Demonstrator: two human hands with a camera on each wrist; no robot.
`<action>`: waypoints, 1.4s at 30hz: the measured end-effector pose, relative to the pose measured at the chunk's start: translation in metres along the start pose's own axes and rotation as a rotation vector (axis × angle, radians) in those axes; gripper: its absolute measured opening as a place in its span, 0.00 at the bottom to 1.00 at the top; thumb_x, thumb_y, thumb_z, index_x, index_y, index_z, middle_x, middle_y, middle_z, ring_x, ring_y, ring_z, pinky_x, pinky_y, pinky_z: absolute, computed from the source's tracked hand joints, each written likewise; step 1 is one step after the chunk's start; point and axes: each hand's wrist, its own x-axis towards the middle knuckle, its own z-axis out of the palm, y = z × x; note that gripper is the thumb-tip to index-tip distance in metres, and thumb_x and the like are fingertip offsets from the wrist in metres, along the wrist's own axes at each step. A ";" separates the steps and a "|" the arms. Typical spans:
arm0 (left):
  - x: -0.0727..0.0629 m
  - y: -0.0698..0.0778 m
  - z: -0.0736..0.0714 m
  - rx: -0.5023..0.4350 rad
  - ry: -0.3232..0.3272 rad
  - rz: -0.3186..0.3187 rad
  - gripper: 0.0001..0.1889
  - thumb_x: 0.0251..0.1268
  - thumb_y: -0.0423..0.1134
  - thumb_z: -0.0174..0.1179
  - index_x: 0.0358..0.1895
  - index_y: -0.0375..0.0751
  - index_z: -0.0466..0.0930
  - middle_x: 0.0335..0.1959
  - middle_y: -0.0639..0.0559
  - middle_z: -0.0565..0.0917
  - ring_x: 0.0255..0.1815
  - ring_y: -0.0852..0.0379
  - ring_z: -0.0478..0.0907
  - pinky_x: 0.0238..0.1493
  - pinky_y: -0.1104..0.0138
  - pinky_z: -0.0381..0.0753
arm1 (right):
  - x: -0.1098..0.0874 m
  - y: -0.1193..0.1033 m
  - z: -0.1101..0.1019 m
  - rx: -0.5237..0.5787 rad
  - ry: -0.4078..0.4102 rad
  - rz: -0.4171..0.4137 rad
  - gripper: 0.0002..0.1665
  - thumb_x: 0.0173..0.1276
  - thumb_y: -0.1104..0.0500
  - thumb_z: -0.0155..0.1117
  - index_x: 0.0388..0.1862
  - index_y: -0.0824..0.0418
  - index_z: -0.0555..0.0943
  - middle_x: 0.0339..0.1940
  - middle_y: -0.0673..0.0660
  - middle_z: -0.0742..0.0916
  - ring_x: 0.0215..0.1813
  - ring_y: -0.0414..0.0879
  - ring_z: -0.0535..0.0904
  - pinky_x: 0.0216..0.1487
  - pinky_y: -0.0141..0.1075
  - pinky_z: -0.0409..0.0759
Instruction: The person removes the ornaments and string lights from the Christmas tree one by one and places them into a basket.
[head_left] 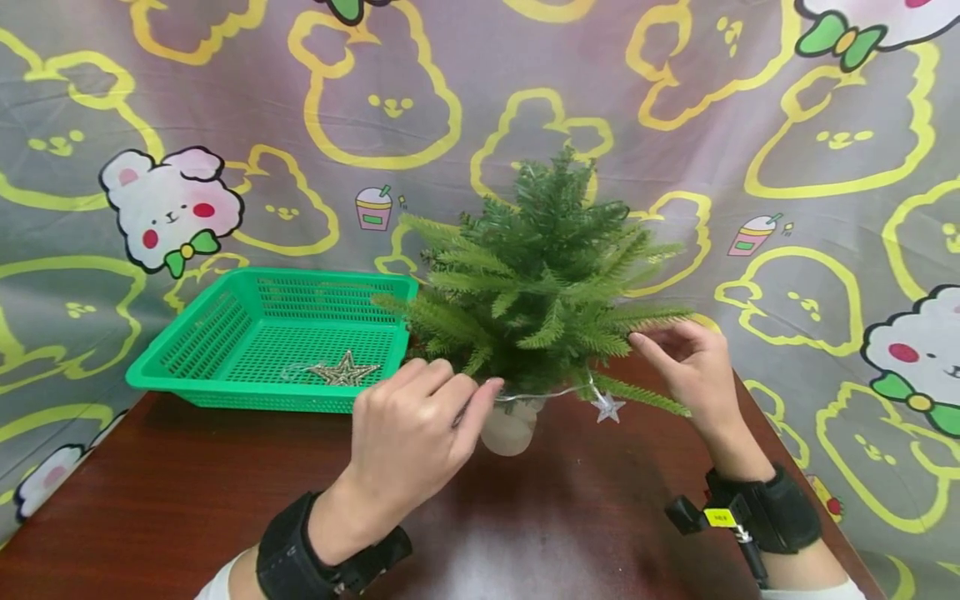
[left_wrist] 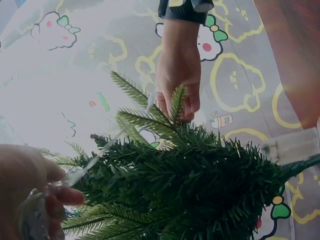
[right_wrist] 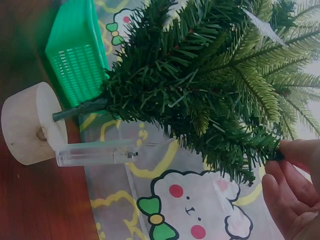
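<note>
A small artificial Christmas tree (head_left: 540, 292) stands on a round wooden base (right_wrist: 30, 125). My left hand (head_left: 420, 425), in front of the tree's left side, grips a clear string of star lights (left_wrist: 35, 215), part of it bunched against the palm. From there the wire runs across the lower branches to a clear star (head_left: 608, 407) hanging at front right. My right hand (head_left: 693, 367) pinches a branch tip at the tree's right side between thumb and fingers. Beside the base, a clear battery box (right_wrist: 97, 154) shows in the right wrist view, with thin wire leading up into the branches.
Left of the tree, a green plastic basket (head_left: 247, 398) holds a glittery gold star ornament (head_left: 347, 370) with a loop of thread. The dark red wooden table (head_left: 210, 483) ends at a patterned cloth (head_left: 450, 50) hanging close behind the tree and basket.
</note>
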 end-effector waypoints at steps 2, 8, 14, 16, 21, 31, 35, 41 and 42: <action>0.001 -0.001 0.000 -0.016 0.035 0.031 0.23 0.73 0.49 0.54 0.15 0.49 0.77 0.12 0.59 0.66 0.14 0.61 0.64 0.13 0.73 0.54 | -0.004 -0.002 0.000 -0.009 0.005 0.004 0.08 0.65 0.64 0.69 0.41 0.67 0.87 0.30 0.43 0.90 0.32 0.28 0.84 0.33 0.21 0.78; 0.003 -0.003 0.001 -0.052 0.093 0.134 0.15 0.72 0.44 0.57 0.24 0.46 0.80 0.16 0.58 0.74 0.17 0.60 0.68 0.16 0.71 0.65 | -0.012 -0.009 0.000 -0.043 0.032 -0.023 0.06 0.63 0.65 0.70 0.40 0.63 0.87 0.31 0.42 0.89 0.31 0.29 0.84 0.32 0.21 0.77; 0.004 -0.006 0.003 -0.024 0.095 0.198 0.11 0.73 0.36 0.53 0.39 0.42 0.87 0.18 0.56 0.79 0.16 0.60 0.64 0.15 0.73 0.58 | -0.016 -0.013 0.000 -0.055 0.037 -0.081 0.05 0.63 0.66 0.70 0.38 0.61 0.87 0.30 0.46 0.88 0.30 0.30 0.83 0.31 0.21 0.77; 0.003 -0.006 0.003 0.000 0.063 0.204 0.14 0.73 0.31 0.49 0.47 0.42 0.87 0.20 0.56 0.79 0.17 0.60 0.64 0.16 0.73 0.56 | -0.018 -0.013 0.000 -0.064 0.038 -0.105 0.05 0.62 0.67 0.70 0.37 0.61 0.87 0.30 0.43 0.88 0.29 0.30 0.83 0.31 0.21 0.77; 0.002 -0.007 0.004 0.030 -0.003 0.171 0.19 0.69 0.26 0.44 0.50 0.41 0.85 0.25 0.53 0.77 0.22 0.57 0.71 0.15 0.72 0.61 | -0.020 -0.015 0.001 -0.070 0.046 -0.125 0.06 0.61 0.68 0.71 0.37 0.62 0.87 0.29 0.41 0.87 0.30 0.28 0.83 0.32 0.19 0.78; 0.000 -0.010 0.004 0.001 -0.067 0.035 0.11 0.66 0.46 0.58 0.37 0.43 0.84 0.27 0.53 0.71 0.21 0.59 0.65 0.14 0.73 0.57 | -0.026 -0.017 0.002 -0.076 0.057 -0.177 0.04 0.59 0.69 0.72 0.34 0.63 0.86 0.28 0.51 0.89 0.30 0.27 0.84 0.33 0.19 0.80; -0.001 -0.011 0.004 0.010 -0.076 0.019 0.18 0.57 0.57 0.68 0.35 0.44 0.82 0.27 0.53 0.69 0.21 0.60 0.63 0.14 0.74 0.53 | -0.028 -0.019 0.002 -0.084 0.073 -0.198 0.03 0.59 0.67 0.74 0.33 0.62 0.87 0.28 0.55 0.89 0.31 0.26 0.84 0.34 0.19 0.80; 0.000 -0.013 0.006 -0.007 -0.050 0.037 0.20 0.51 0.57 0.73 0.31 0.45 0.80 0.28 0.54 0.73 0.22 0.59 0.67 0.14 0.72 0.60 | -0.032 -0.023 0.003 -0.106 0.095 -0.210 0.09 0.54 0.71 0.75 0.30 0.60 0.87 0.28 0.47 0.88 0.30 0.25 0.83 0.34 0.18 0.80; 0.000 -0.013 0.006 -0.013 -0.039 0.044 0.20 0.50 0.56 0.74 0.30 0.45 0.79 0.27 0.55 0.74 0.22 0.59 0.68 0.14 0.72 0.61 | -0.033 -0.024 0.003 -0.108 0.099 -0.212 0.10 0.53 0.72 0.75 0.30 0.59 0.87 0.28 0.45 0.88 0.30 0.25 0.83 0.34 0.18 0.80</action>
